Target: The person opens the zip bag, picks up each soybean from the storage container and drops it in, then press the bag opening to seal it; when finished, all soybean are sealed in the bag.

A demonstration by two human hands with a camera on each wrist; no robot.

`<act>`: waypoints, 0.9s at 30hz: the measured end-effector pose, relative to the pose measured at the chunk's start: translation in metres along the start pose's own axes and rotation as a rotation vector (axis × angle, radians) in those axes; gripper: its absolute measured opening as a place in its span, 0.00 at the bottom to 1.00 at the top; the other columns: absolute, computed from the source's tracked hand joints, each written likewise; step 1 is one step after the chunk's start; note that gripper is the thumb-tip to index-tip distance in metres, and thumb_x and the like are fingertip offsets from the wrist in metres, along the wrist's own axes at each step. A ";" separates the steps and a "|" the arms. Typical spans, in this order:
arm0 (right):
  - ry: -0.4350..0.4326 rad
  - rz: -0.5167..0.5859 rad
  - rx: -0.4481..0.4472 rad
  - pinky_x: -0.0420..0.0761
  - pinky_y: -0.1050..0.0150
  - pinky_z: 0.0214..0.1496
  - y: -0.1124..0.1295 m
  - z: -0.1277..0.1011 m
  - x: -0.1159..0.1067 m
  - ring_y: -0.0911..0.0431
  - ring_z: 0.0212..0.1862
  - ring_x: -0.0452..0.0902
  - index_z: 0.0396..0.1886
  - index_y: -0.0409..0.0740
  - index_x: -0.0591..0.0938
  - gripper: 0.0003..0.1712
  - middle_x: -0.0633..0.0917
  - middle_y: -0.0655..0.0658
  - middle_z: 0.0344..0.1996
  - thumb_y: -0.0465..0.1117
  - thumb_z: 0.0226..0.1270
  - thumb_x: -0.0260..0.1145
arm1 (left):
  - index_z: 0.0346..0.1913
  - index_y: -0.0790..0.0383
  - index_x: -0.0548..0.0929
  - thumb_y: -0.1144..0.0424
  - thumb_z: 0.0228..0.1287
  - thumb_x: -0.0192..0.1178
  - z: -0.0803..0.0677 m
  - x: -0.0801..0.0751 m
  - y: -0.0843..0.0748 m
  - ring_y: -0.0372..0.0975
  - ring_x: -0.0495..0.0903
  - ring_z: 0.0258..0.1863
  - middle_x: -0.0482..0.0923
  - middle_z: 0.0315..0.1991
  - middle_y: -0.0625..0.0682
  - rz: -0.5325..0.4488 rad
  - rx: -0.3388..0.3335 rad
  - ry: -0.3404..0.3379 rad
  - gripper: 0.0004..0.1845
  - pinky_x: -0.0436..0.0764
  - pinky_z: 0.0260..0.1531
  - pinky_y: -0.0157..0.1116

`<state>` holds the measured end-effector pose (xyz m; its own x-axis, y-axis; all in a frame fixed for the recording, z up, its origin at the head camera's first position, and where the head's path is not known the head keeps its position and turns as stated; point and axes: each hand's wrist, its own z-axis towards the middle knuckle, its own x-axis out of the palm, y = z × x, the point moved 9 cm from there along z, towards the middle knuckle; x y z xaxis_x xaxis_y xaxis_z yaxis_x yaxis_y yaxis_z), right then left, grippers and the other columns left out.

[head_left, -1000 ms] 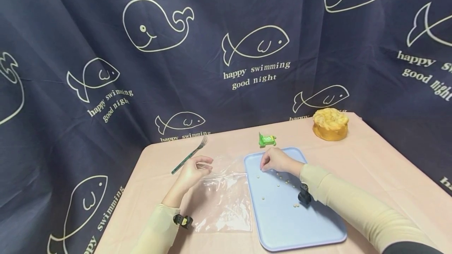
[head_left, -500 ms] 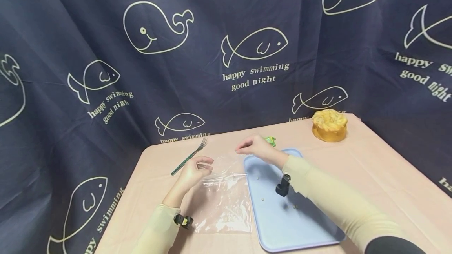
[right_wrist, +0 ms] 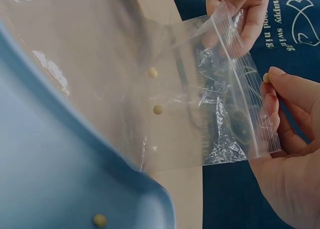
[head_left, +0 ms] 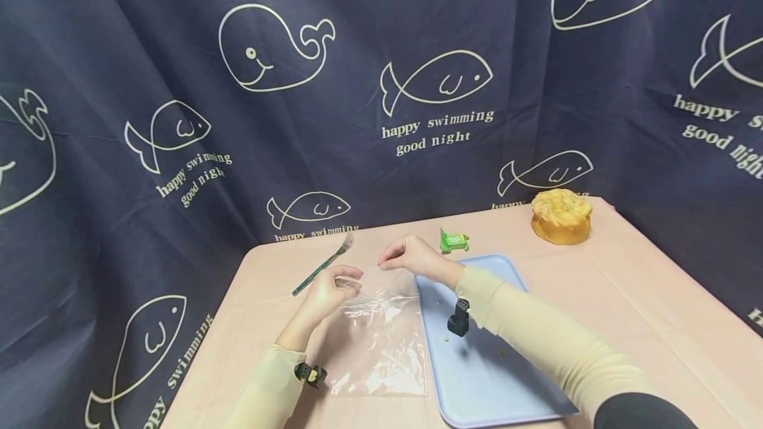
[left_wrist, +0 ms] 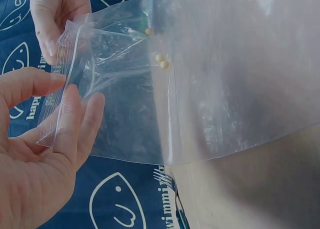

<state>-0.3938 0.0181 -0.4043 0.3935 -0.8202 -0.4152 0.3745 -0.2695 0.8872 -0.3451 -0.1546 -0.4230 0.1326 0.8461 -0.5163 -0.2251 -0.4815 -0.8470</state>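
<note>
My left hand (head_left: pixel 324 291) pinches the mouth of the crinkly clear zip bag (head_left: pixel 377 339), which lies left of the smooth blue tray (head_left: pixel 512 389). My right hand (head_left: pixel 412 258) hovers at the opening, fingertips pinching one small round pale bean (right_wrist: pixel 266 77).

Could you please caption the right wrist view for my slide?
Right hand pinches a bean at the bag mouth, held by the left hand.

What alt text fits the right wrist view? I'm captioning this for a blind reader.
Both hands hold open a clear zip bag, the right hand pinching a small bean at its mouth. Two beans lie inside; a blue tray sits beside it.
</note>
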 end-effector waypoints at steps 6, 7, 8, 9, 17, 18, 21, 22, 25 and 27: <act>-0.032 0.012 0.012 0.84 0.61 0.52 -0.002 -0.005 -0.006 0.56 0.45 0.85 0.39 0.37 0.91 0.07 0.91 0.46 0.38 0.34 0.62 0.75 | 0.53 0.69 0.84 0.74 0.55 0.64 0.000 0.000 0.003 0.48 0.88 0.42 0.87 0.45 0.61 0.008 -0.008 -0.003 0.20 0.87 0.44 0.44; -0.046 0.016 0.013 0.84 0.61 0.52 -0.004 -0.007 -0.010 0.56 0.45 0.85 0.40 0.36 0.91 0.08 0.91 0.45 0.40 0.35 0.63 0.74 | 0.53 0.69 0.85 0.74 0.55 0.64 0.000 0.000 0.003 0.48 0.88 0.41 0.87 0.44 0.60 0.007 -0.010 -0.005 0.20 0.87 0.44 0.44; -0.061 0.021 0.020 0.84 0.61 0.51 -0.007 -0.009 -0.014 0.56 0.45 0.85 0.42 0.36 0.90 0.09 0.90 0.45 0.40 0.35 0.64 0.74 | 0.53 0.69 0.85 0.74 0.55 0.64 0.000 -0.001 0.003 0.48 0.88 0.41 0.87 0.43 0.59 0.009 -0.012 -0.008 0.19 0.87 0.44 0.44; -0.076 0.024 0.024 0.85 0.61 0.50 -0.010 -0.012 -0.019 0.56 0.45 0.85 0.43 0.35 0.90 0.10 0.90 0.44 0.41 0.35 0.64 0.74 | 0.53 0.69 0.85 0.74 0.55 0.65 0.000 -0.001 0.002 0.48 0.88 0.40 0.87 0.42 0.58 0.009 -0.012 -0.012 0.19 0.87 0.44 0.44; -0.039 -0.010 0.114 0.87 0.58 0.44 -0.062 -0.043 -0.047 0.57 0.38 0.84 0.43 0.33 0.89 0.09 0.90 0.41 0.41 0.32 0.65 0.72 | 0.52 0.65 0.86 0.76 0.56 0.64 -0.002 -0.011 -0.001 0.47 0.87 0.41 0.86 0.46 0.57 -0.022 -0.036 -0.048 0.19 0.87 0.44 0.43; -0.020 -0.036 0.117 0.87 0.58 0.43 -0.066 -0.047 -0.047 0.58 0.36 0.84 0.42 0.34 0.89 0.08 0.90 0.42 0.40 0.32 0.64 0.73 | 0.52 0.66 0.86 0.77 0.56 0.64 -0.002 -0.012 -0.001 0.47 0.87 0.41 0.86 0.46 0.58 -0.033 -0.037 -0.050 0.19 0.87 0.44 0.43; 0.041 -0.119 0.091 0.85 0.62 0.39 -0.076 -0.057 -0.046 0.58 0.35 0.84 0.39 0.35 0.90 0.06 0.90 0.45 0.36 0.31 0.61 0.74 | 0.52 0.66 0.86 0.77 0.56 0.64 -0.001 -0.011 -0.002 0.47 0.88 0.41 0.86 0.45 0.56 -0.041 -0.042 -0.050 0.19 0.87 0.45 0.43; 0.063 -0.145 0.079 0.85 0.63 0.39 -0.078 -0.060 -0.045 0.59 0.35 0.84 0.38 0.36 0.90 0.06 0.90 0.46 0.35 0.31 0.60 0.75 | 0.52 0.66 0.86 0.77 0.56 0.64 -0.001 -0.011 -0.002 0.46 0.88 0.41 0.86 0.45 0.56 -0.042 -0.042 -0.048 0.19 0.87 0.45 0.43; 0.124 -0.189 0.037 0.84 0.65 0.42 -0.084 -0.065 -0.040 0.60 0.36 0.85 0.36 0.37 0.90 0.06 0.90 0.48 0.33 0.32 0.58 0.76 | 0.51 0.65 0.86 0.76 0.56 0.65 0.000 -0.010 -0.003 0.46 0.88 0.41 0.87 0.44 0.55 -0.043 -0.042 -0.044 0.18 0.87 0.45 0.43; 0.157 -0.208 0.005 0.84 0.66 0.43 -0.085 -0.067 -0.037 0.61 0.36 0.85 0.36 0.39 0.91 0.06 0.90 0.50 0.32 0.33 0.57 0.77 | 0.51 0.65 0.86 0.76 0.55 0.65 0.000 -0.009 -0.002 0.46 0.88 0.41 0.87 0.44 0.55 -0.045 -0.038 -0.045 0.18 0.87 0.45 0.43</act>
<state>-0.3839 0.1051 -0.4780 0.4339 -0.6591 -0.6143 0.4569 -0.4267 0.7805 -0.3459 -0.1610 -0.4165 0.0980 0.8760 -0.4723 -0.1826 -0.4507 -0.8738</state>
